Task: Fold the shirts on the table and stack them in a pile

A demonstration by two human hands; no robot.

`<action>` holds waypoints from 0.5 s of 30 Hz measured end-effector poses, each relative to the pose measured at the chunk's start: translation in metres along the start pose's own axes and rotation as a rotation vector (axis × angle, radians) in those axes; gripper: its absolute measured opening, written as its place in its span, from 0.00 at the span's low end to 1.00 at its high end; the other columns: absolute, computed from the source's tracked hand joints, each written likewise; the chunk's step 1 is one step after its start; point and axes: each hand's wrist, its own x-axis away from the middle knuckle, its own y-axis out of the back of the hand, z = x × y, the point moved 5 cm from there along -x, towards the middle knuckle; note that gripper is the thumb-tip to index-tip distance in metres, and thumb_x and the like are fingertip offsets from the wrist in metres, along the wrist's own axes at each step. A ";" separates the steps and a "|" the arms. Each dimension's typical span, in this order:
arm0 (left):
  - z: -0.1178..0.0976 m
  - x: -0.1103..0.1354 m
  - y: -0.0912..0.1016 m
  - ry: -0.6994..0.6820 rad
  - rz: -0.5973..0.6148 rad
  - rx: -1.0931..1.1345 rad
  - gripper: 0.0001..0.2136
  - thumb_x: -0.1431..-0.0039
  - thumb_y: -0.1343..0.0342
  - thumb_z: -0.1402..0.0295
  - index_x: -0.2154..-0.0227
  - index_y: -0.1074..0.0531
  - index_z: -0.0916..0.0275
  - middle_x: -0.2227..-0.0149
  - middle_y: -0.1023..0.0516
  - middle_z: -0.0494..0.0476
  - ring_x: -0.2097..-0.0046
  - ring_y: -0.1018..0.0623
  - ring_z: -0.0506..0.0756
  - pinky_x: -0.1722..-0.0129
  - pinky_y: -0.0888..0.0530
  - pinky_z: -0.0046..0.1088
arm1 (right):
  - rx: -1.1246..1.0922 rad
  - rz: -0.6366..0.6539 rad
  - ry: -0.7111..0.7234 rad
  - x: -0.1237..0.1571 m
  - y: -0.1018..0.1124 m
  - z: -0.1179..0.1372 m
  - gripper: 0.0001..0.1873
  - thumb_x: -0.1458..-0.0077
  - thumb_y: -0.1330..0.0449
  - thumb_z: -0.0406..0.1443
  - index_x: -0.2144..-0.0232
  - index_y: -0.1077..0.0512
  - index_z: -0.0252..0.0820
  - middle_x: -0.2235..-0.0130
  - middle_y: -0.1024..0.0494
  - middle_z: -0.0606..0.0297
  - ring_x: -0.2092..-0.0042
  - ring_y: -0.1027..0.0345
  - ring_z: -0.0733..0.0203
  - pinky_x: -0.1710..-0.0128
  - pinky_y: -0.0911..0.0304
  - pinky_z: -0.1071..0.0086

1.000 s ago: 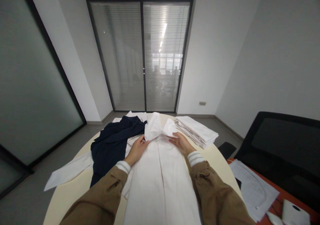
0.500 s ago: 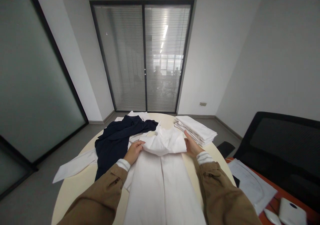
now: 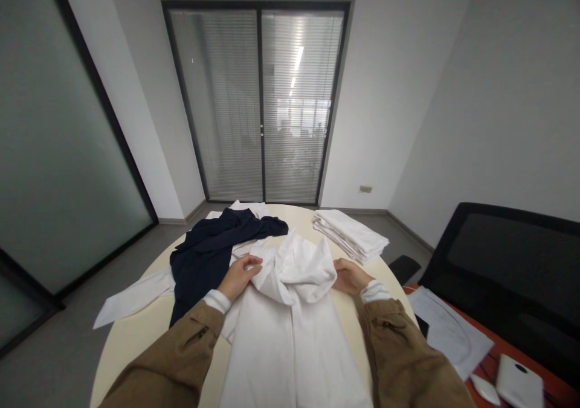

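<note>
My hands flanked the gathered far end of a long white cloth garment (image 3: 272, 353) with a straight line down its middle: the left hand (image 3: 238, 277) had its fingers curled at one edge, and the right hand (image 3: 351, 277) was half curled against the other, its fingertips partly behind the cloth. I could not tell whether either was truly pinching the fabric. The garment lay lengthwise in front of me on the round cream-coloured surface (image 3: 115, 347), its near part running down toward me between my forearms. A second earlier its far end had pointed away from me, and half a second later I had it turned back as a broad band stretched between my hands. Now that band had slackened into a loose, twisted bunch (image 3: 303, 269) resting over the body. I judged that the end had been brought back over the garment but did not lie flat, so the creases seemed to need smoothing. The rumpled navy cloth garment (image 3: 203, 254) on my left had one end uncovered where white cloth had overlapped it. The flat stack of folded white cloth (image 3: 353, 236), beyond my right hand, sat apart as before.
</note>
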 end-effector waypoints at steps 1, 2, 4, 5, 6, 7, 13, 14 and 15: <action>0.000 0.001 0.003 -0.016 -0.031 -0.022 0.15 0.59 0.32 0.64 0.66 0.22 0.63 0.59 0.20 0.61 0.51 0.23 0.62 0.44 0.32 0.39 | -0.008 0.018 -0.026 0.000 -0.002 -0.001 0.17 0.56 0.38 0.43 0.66 0.23 0.38 0.60 0.18 0.53 0.50 0.25 0.43 0.48 0.33 0.50; 0.000 0.002 0.005 -0.020 -0.065 -0.040 0.16 0.61 0.32 0.68 0.65 0.22 0.63 0.58 0.20 0.61 0.51 0.23 0.62 0.44 0.33 0.40 | -0.007 0.053 -0.052 -0.001 -0.005 -0.003 0.18 0.55 0.38 0.44 0.65 0.23 0.38 0.61 0.18 0.53 0.50 0.26 0.43 0.47 0.34 0.50; 0.000 0.005 0.008 -0.003 -0.119 -0.083 0.21 0.64 0.33 0.74 0.60 0.24 0.63 0.55 0.22 0.63 0.48 0.25 0.63 0.44 0.32 0.40 | 0.045 0.099 -0.063 -0.003 -0.010 -0.005 0.19 0.56 0.35 0.44 0.62 0.23 0.38 0.61 0.18 0.54 0.50 0.26 0.43 0.47 0.35 0.49; 0.001 0.008 0.008 0.008 -0.132 -0.103 0.24 0.64 0.34 0.75 0.57 0.25 0.63 0.52 0.23 0.64 0.47 0.25 0.63 0.45 0.32 0.39 | 0.087 0.090 -0.037 -0.004 -0.010 -0.005 0.19 0.56 0.34 0.43 0.61 0.23 0.39 0.62 0.18 0.55 0.50 0.26 0.44 0.47 0.34 0.49; 0.001 0.010 0.008 0.018 -0.134 -0.119 0.27 0.64 0.34 0.76 0.55 0.26 0.63 0.50 0.24 0.64 0.46 0.26 0.63 0.45 0.32 0.39 | 0.129 0.069 0.002 -0.005 -0.010 -0.004 0.20 0.57 0.32 0.42 0.61 0.23 0.40 0.62 0.18 0.56 0.50 0.26 0.44 0.48 0.34 0.50; 0.001 0.012 0.006 0.028 -0.122 -0.128 0.28 0.64 0.35 0.77 0.53 0.27 0.63 0.48 0.25 0.65 0.45 0.26 0.64 0.45 0.32 0.39 | 0.169 0.038 0.049 -0.006 -0.008 -0.002 0.19 0.57 0.32 0.41 0.60 0.23 0.41 0.62 0.18 0.56 0.51 0.26 0.45 0.49 0.33 0.50; 0.003 0.016 -0.005 0.060 0.008 -0.105 0.28 0.59 0.37 0.75 0.49 0.27 0.65 0.53 0.22 0.63 0.49 0.23 0.62 0.44 0.31 0.39 | 0.323 -0.139 0.213 -0.011 0.001 0.012 0.13 0.55 0.34 0.37 0.65 0.22 0.38 0.65 0.18 0.58 0.57 0.27 0.45 0.57 0.29 0.57; 0.002 0.014 -0.006 0.035 -0.001 -0.095 0.29 0.58 0.37 0.76 0.48 0.28 0.65 0.51 0.22 0.63 0.49 0.23 0.62 0.44 0.32 0.38 | 0.327 -0.163 0.209 -0.012 0.001 0.013 0.12 0.55 0.34 0.36 0.65 0.22 0.38 0.65 0.18 0.58 0.57 0.27 0.45 0.58 0.29 0.58; 0.000 0.011 -0.007 0.008 -0.012 -0.082 0.30 0.57 0.37 0.75 0.46 0.28 0.64 0.49 0.23 0.63 0.47 0.24 0.61 0.43 0.33 0.38 | 0.327 -0.188 0.200 -0.014 0.000 0.014 0.12 0.56 0.33 0.36 0.65 0.22 0.38 0.65 0.18 0.59 0.57 0.27 0.45 0.57 0.29 0.58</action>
